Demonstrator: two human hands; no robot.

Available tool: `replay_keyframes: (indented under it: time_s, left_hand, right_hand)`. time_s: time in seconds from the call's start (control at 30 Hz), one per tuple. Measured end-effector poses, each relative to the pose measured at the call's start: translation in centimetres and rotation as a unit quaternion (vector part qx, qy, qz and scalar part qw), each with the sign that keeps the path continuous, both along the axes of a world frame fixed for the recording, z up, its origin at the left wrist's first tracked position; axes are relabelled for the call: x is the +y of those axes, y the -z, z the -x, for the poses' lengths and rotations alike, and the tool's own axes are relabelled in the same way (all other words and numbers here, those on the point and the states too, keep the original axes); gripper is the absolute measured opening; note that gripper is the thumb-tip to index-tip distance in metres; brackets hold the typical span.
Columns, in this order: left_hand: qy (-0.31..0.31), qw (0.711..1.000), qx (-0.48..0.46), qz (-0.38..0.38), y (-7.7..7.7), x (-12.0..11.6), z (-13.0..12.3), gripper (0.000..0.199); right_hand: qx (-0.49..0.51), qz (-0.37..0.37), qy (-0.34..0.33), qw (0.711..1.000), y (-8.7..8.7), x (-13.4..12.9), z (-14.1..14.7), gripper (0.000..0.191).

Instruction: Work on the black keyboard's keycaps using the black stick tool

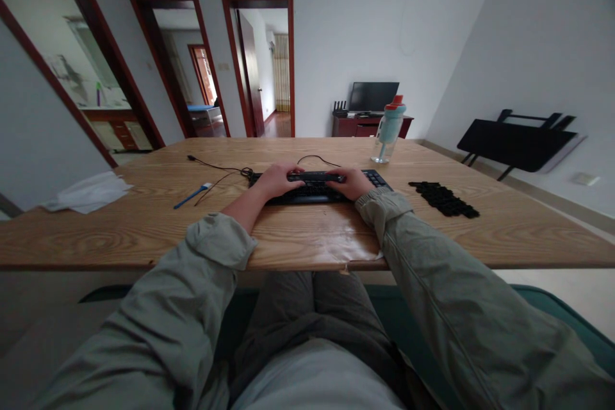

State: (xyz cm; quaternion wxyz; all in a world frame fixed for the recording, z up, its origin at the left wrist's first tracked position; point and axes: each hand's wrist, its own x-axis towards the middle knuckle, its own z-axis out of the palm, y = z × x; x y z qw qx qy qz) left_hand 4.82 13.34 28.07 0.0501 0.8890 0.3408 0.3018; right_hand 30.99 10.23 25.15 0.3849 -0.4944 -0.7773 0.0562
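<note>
A black keyboard (314,199) lies on the wooden table in front of me, some of its keys hidden by my hands. My left hand (279,180) is over its left part, thumb and fingers closed on one end of a narrow black strip (314,176). At the other end, my right hand (353,183) pinches the same strip, beside the number keys. I cannot make out whether the strip is loose or part of the keyboard. Right of the keyboard lies a patch of small black pieces (444,198) that look like keycaps.
A blue-handled brush (192,195) and a black cable (218,165) lie left of the keyboard. White tissue (89,192) is at the table's left end. A clear water bottle (388,131) with a red cap stands at the back right of the wooden table (307,237).
</note>
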Motion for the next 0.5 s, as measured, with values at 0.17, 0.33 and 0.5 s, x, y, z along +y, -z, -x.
replay_keyframes:
  time_s: [0.17,0.33,0.5]
  left_hand:
    - [-0.002,0.997,0.065,-0.048,-0.01,0.14,-0.38,0.031]
    - [-0.031,0.991,0.078,-0.1,0.05,0.53,-0.07,0.027]
    - [-0.053,0.99,0.067,-0.115,0.24,0.91,0.36,0.027]
  right_hand:
    - [0.006,-0.007,0.004,1.0,-0.15,-0.51,0.63,0.04]
    - [0.02,0.009,0.021,1.0,-0.05,-0.61,0.53,0.041]
    - [-0.023,0.002,0.042,0.999,-0.18,-0.81,0.36,0.031]
